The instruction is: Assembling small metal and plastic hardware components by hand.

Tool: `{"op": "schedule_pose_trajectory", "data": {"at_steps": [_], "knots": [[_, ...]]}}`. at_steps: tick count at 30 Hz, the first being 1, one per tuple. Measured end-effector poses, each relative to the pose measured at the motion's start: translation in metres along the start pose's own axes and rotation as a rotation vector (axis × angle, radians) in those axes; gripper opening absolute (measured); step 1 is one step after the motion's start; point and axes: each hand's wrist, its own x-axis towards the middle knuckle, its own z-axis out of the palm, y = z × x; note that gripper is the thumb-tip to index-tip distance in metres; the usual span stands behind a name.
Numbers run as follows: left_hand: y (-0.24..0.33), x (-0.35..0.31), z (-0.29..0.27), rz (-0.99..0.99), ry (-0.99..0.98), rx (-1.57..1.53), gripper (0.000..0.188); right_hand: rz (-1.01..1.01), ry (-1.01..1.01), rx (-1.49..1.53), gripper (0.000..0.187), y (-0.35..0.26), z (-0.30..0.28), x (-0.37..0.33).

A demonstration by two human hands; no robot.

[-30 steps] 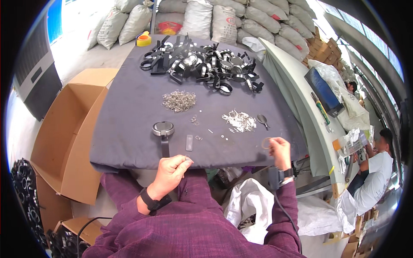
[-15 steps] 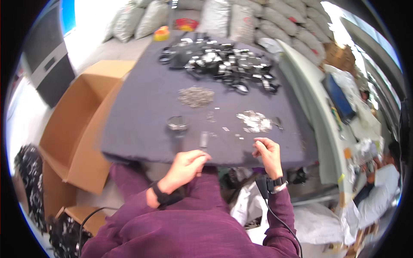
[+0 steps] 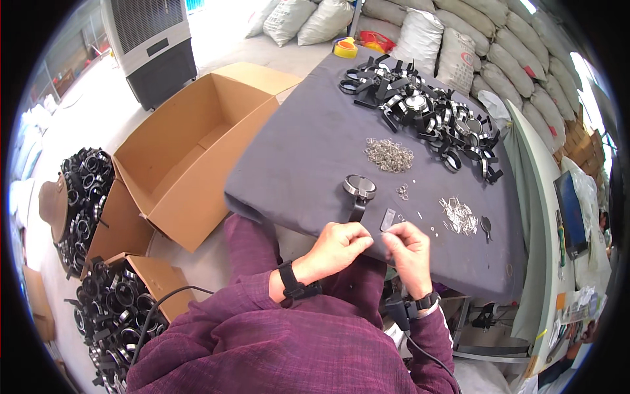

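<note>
Cloth [image 3: 289, 157], matte and dark grey, covers the table and sags softly over its near edge. Near that edge lies a watch [image 3: 359, 187], its round case polished metal, its stiff black strap running toward the wearer's left hand [image 3: 342, 245]. Thumb and fingers of that hand are pinched together; whether they hold something small, I cannot tell. The right hand [image 3: 408, 255] is half curled, thumb against fingers, its grip too fine to make out. Just beyond it lies a flat, translucent strip [image 3: 388, 219]. Farther up sit a pile of shiny wire buckles [image 3: 390, 155], a scatter of slim white pins [image 3: 459, 215] and a tangled heap of watches [image 3: 426, 108], all black bands and bright rims. At left gapes a plain cardboard carton [image 3: 197, 134].

A second ago the right hand was well apart, off toward the table's right side; now it is near the left hand. The view has swung leftward, bringing the grey cooler [image 3: 151, 49] fully in, while watch and strip keep their places on the cloth.
</note>
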Motion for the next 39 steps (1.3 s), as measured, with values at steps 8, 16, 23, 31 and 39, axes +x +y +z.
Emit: {"op": "schedule_pose_trajectory", "data": {"at_steps": [8,16,23,31,39], "knots": [[-0.008,0.032,-0.012,0.074,0.359,0.276,0.048,-0.323,0.376,-0.985,0.006,0.020,-0.100,0.019],[-0.022,0.048,-0.015,-0.097,0.172,0.006,0.058,-0.191,0.299,-1.495,0.007,0.037,-0.145,0.024],[-0.043,0.046,-0.018,-0.041,0.175,-0.146,0.059,-0.210,0.105,-1.190,0.009,-0.002,-0.100,0.048],[-0.037,0.042,-0.017,-0.011,0.188,-0.344,0.054,-0.327,-0.098,-1.139,0.017,0.012,-0.056,0.065],[-0.043,0.042,-0.021,-0.015,0.142,-0.233,0.053,-0.148,-0.064,-1.033,0.011,0.023,-0.054,0.062]]}}
